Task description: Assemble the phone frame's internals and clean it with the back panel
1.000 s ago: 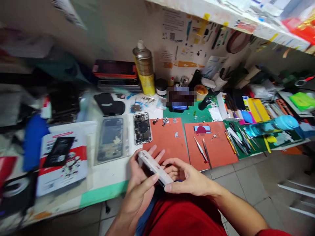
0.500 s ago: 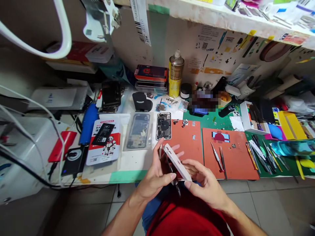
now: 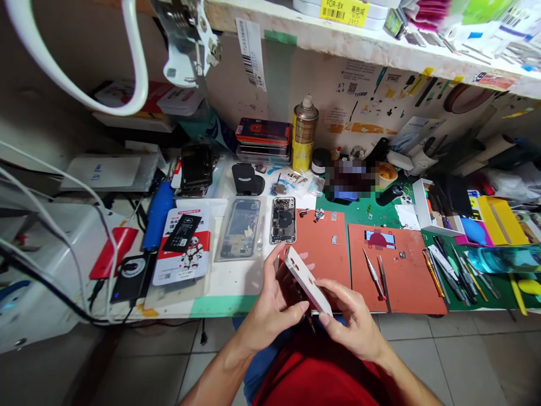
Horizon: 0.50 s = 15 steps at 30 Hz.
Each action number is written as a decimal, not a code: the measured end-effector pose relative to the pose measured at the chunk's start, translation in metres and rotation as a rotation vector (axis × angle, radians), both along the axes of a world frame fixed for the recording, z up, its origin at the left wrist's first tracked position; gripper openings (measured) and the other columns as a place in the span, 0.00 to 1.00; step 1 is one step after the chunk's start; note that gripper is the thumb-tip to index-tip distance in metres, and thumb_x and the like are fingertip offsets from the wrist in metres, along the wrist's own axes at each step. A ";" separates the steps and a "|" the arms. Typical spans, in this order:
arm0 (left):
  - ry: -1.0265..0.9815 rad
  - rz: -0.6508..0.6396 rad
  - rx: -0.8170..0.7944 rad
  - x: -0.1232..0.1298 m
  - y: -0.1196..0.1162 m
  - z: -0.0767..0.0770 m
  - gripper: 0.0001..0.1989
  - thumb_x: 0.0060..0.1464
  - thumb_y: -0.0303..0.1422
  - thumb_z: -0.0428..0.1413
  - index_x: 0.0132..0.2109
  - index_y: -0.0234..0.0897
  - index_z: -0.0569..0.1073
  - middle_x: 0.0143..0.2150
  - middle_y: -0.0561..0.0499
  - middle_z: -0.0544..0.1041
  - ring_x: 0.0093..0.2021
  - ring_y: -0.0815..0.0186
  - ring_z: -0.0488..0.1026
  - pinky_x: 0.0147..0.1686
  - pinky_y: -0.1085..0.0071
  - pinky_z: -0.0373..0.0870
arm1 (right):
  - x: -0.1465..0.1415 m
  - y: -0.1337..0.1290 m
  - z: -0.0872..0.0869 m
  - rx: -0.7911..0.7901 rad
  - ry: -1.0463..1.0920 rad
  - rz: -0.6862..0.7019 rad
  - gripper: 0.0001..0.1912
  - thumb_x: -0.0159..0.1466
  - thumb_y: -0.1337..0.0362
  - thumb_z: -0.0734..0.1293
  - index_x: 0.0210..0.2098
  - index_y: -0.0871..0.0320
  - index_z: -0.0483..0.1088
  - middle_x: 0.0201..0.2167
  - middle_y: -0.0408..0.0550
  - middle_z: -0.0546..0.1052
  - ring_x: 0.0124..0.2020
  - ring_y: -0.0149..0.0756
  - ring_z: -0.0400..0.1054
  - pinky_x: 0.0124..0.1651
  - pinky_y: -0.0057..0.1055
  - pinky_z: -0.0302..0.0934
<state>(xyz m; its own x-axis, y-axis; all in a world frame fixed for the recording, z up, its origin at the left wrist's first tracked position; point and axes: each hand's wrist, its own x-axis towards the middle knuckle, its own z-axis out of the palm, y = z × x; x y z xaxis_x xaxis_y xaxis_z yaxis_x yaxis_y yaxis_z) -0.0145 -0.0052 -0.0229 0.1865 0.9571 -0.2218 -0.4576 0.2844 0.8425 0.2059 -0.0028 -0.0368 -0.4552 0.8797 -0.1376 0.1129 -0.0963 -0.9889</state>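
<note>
A pale phone frame (image 3: 310, 285) with cutouts along its side is tilted on edge between my hands above the table's front edge. My left hand (image 3: 270, 310) grips it from the left, its thumb across the lower part and fingers behind. With thumb and fingertips, my right hand (image 3: 353, 321) pinches its lower right end. A dark part (image 3: 297, 288) shows on the frame's left side, partly hidden by my left hand; I cannot tell what it is. Beyond my fingers lies an opened phone (image 3: 283, 220) with its inner parts exposed.
Orange mats (image 3: 401, 287) carry a silver pen-like tool (image 3: 374, 273), tweezers (image 3: 384, 282) and small parts. A bagged phone back (image 3: 240, 225) and a battery (image 3: 181, 233) lie left. A spray can (image 3: 305, 132) stands behind; a shelf (image 3: 270, 22) overhangs the table.
My right fingers have closed in onto the frame's edge, and the frame has turned slightly in my hands. The camera view has tilted up a little.
</note>
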 end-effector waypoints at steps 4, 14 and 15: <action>0.027 -0.016 0.044 -0.001 -0.001 -0.007 0.53 0.59 0.35 0.70 0.78 0.64 0.45 0.77 0.40 0.62 0.76 0.45 0.64 0.67 0.46 0.73 | 0.005 0.003 -0.010 -0.050 0.129 0.025 0.25 0.72 0.54 0.72 0.66 0.50 0.72 0.62 0.57 0.78 0.61 0.52 0.76 0.65 0.49 0.70; 0.119 0.054 0.092 0.015 -0.007 -0.006 0.52 0.60 0.34 0.67 0.79 0.60 0.45 0.75 0.40 0.63 0.72 0.49 0.68 0.69 0.50 0.70 | 0.009 0.003 -0.032 -0.021 0.259 -0.025 0.27 0.70 0.52 0.74 0.66 0.50 0.75 0.67 0.58 0.75 0.67 0.55 0.72 0.72 0.55 0.65; 0.114 0.043 0.088 0.014 -0.007 -0.004 0.52 0.59 0.33 0.67 0.79 0.59 0.46 0.74 0.40 0.64 0.70 0.50 0.69 0.69 0.50 0.71 | 0.011 0.003 -0.034 -0.025 0.265 -0.032 0.28 0.69 0.52 0.75 0.66 0.49 0.75 0.68 0.58 0.75 0.68 0.55 0.72 0.73 0.55 0.64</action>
